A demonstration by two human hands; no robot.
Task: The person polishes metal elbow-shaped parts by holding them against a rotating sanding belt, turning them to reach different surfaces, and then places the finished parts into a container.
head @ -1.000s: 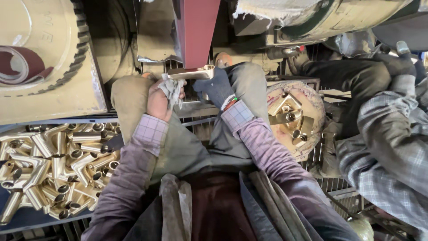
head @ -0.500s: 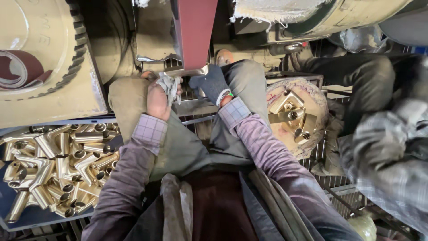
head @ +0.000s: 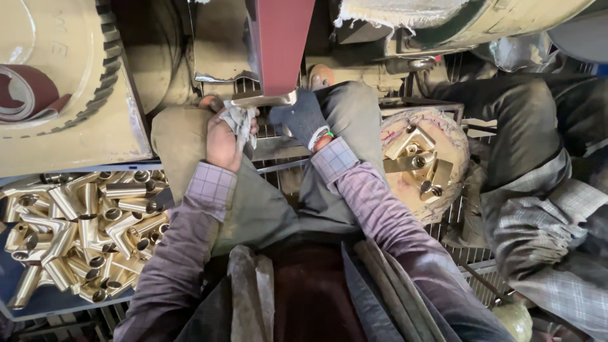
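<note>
A shiny metal pipe piece [head: 263, 99] is pressed against the dark red sanding belt [head: 282, 44] that runs down in front of me. My left hand [head: 223, 136] grips its left end through a grey rag [head: 240, 120]. My right hand [head: 303, 118], in a dark glove, holds the piece's right end. Both hands sit above my knees, just under the belt.
A tray [head: 44, 303] at my left holds several brass elbow fittings [head: 82, 221]. A round bin [head: 451, 152] at my right holds a few more brass fittings [head: 418, 158]. Another person in dark, checked clothing [head: 544, 190] sits at the right. A large beige machine housing [head: 63, 82] stands at upper left.
Both hands have pushed the pipe piece up and forward until it meets the belt. The view has shifted slightly.
</note>
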